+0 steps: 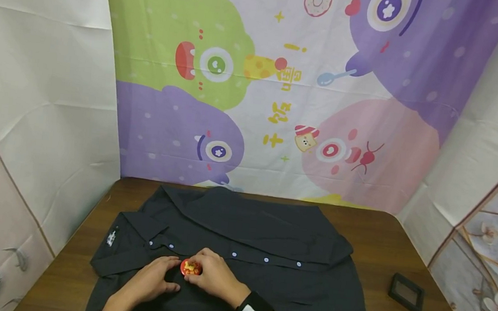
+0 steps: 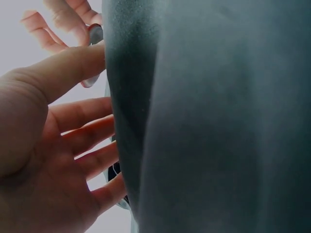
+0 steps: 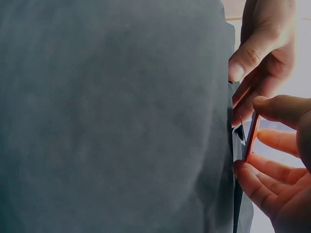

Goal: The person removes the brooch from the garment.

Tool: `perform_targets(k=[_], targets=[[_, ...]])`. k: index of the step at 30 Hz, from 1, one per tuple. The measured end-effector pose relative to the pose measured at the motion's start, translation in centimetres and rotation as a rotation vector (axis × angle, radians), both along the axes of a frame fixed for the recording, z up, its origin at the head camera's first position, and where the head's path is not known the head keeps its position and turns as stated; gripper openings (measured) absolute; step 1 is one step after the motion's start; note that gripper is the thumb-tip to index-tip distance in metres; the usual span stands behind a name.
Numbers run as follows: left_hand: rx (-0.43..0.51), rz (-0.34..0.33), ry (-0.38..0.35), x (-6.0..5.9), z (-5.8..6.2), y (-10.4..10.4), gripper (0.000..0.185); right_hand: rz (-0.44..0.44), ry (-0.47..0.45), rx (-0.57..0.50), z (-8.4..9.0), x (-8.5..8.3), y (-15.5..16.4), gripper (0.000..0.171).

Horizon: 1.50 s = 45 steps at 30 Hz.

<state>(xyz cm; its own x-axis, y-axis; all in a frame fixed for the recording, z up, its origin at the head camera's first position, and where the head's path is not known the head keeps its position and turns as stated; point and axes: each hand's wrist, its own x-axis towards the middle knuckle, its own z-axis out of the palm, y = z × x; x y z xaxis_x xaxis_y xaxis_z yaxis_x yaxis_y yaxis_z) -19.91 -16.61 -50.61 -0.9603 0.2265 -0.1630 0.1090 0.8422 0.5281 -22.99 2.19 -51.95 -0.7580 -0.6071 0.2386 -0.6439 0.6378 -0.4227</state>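
Five pale buttons [image 1: 234, 254] run in a line across a dark shirt [image 1: 289, 294], which lies spread over a brown wooden table [image 1: 390, 249]. A white motif [image 1: 111, 238] shows on the shirt's left part.

A round red badge [image 1: 190, 268] with a yellow pattern on its face is below the button line, over the front of the shirt. The person's right hand [image 1: 217, 276] holds it by the edge, thumb and fingertips curled round it. In the right wrist view the badge stands edge-on close to the cloth, a thin, needle-like piece [image 3: 242, 127] projecting from its back. Whether that piece enters the cloth cannot be told.

The left hand [image 1: 152, 277] grips nothing that can be seen: its fingers are extended and slightly apart, tips against the shirt just beside the badge. In the left wrist view its thumb overlaps the badge, and contact between them is unclear.

A black wristband [image 1: 260, 305] circles the right wrist. To the right of the shirt, well apart from the hands, a small black frame [image 1: 406, 305] lies on the table. A cartoon-printed cloth [image 1: 266, 167] hangs behind.
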Motion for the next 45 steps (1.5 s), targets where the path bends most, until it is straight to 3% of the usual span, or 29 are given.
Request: perform_targets(k=[27, 45], targets=[[0.013, -0.004, 0.022, 0.22, -0.05, 0.06, 0.055, -0.048, -0.018, -0.037, -0.31, 0.20, 0.23, 0.033], [0.021, 0.001, 0.041, -0.11, 0.04, 0.23, 0.051, -0.048, 0.025, -0.059, -0.57, 0.27, 0.49, 0.030]])
